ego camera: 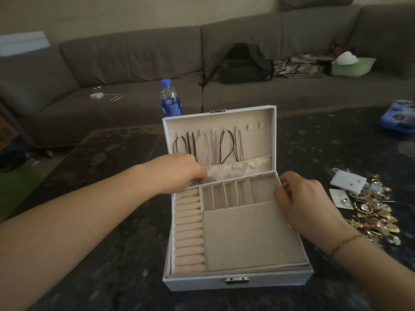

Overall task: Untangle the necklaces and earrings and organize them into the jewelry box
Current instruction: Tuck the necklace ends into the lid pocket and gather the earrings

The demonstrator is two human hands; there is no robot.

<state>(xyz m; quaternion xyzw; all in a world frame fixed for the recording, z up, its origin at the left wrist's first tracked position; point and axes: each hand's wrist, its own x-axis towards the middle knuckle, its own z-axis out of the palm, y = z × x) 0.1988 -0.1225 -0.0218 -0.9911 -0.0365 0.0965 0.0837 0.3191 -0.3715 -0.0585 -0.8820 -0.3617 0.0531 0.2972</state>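
Open jewelry box (235,282) mid-table (116,277), necklaces (208,145) hung in lid; left hand (179,171) and right hand (298,198) fingers pinched on inner tray's (251,232) back corners; earrings (372,212) heaped right, water bottle (170,98) behind.

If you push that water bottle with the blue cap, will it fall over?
Probably. The water bottle stands tall and narrow, so a push up high could tip it. It looks round, so it would likely roll afterwards.
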